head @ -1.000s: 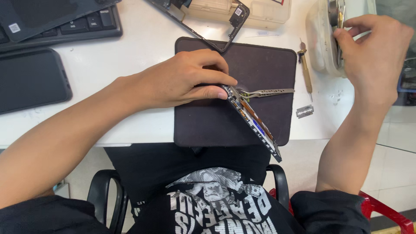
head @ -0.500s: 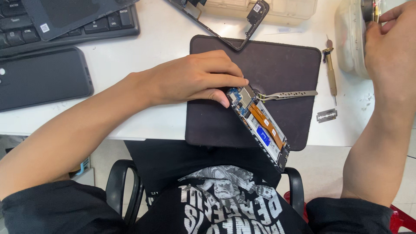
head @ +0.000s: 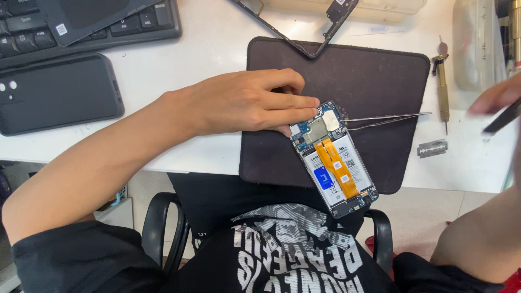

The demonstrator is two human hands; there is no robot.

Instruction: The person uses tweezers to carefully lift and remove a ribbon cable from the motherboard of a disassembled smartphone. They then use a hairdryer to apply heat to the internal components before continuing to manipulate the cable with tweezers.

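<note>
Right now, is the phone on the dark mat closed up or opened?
Opened. The phone lies back cover off, showing battery, orange ribbon cable and circuit board, steadied at its top by the left hand on the mat.

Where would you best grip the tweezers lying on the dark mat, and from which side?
Probably by the joined rear end of the tweezers, coming from the right: that end lies free on the mat, while the tips sit against the opened phone, which the left hand holds down.
</note>
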